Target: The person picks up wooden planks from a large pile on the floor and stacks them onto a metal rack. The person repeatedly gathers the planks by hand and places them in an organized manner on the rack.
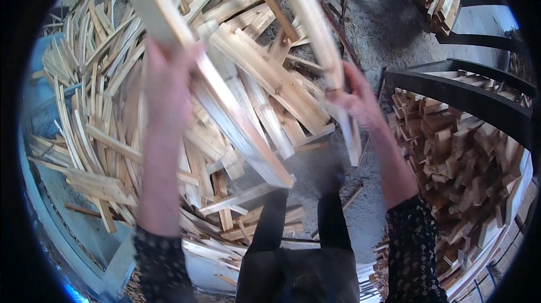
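The plank (225,103), upper left of centre, and the stick (314,21), upper centre, look like smooth, matt wood. Rougher wood makes up the pile (265,69) at left and centre and the stack (451,145) at right. The rack (462,93) resembles dark metal; the floor (366,27), rough concrete; the sleeves (414,246), patterned cloth.

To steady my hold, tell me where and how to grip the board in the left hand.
Probably from the left, across the long edges of the board, where the left hand is, well above the near end: it is long, narrow and slants, near end rightward.
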A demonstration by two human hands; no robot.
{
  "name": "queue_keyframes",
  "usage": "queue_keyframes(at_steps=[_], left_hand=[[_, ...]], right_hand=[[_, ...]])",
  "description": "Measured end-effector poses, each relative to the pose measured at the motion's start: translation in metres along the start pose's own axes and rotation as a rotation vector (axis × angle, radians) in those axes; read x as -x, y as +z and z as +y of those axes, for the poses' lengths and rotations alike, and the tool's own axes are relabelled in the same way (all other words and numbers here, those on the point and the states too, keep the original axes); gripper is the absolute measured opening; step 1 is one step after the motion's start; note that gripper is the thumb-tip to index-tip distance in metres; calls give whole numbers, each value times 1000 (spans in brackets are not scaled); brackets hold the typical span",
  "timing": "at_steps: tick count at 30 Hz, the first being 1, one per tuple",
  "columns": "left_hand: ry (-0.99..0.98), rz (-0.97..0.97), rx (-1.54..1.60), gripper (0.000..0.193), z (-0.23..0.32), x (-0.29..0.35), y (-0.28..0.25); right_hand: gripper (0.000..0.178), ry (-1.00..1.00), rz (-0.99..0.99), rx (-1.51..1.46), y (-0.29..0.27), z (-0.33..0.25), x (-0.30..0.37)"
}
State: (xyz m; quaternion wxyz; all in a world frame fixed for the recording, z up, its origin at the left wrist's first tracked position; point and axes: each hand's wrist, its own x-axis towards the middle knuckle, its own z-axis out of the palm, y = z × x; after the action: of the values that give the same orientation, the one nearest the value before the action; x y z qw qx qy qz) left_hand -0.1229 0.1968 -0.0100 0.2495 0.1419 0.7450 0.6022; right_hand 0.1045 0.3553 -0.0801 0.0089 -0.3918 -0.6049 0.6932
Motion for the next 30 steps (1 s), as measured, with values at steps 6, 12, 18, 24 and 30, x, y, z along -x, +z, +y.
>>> queue_keyframes(at_steps=[6, 12, 18, 24, 30], left_hand=[[-331, 97, -205, 79, -150, 80, 6], [-72, 187, -694, 79, -237, 125, 40], [-105, 197, -456, 50, -254, 142, 41], [-153, 190, -115, 68, -243, 154, 44], [-483, 51, 86, 80, -261, 201, 40]], right_hand=[[72, -296, -188, 330, 20, 122, -78], [77, -49, -255, -28, 46, 162, -96], [71, 80, -312, -23, 57, 144, -38], [64, 424, -364, 20, 46, 148, -50], [70, 293, -272, 3, 55, 174, -46]])
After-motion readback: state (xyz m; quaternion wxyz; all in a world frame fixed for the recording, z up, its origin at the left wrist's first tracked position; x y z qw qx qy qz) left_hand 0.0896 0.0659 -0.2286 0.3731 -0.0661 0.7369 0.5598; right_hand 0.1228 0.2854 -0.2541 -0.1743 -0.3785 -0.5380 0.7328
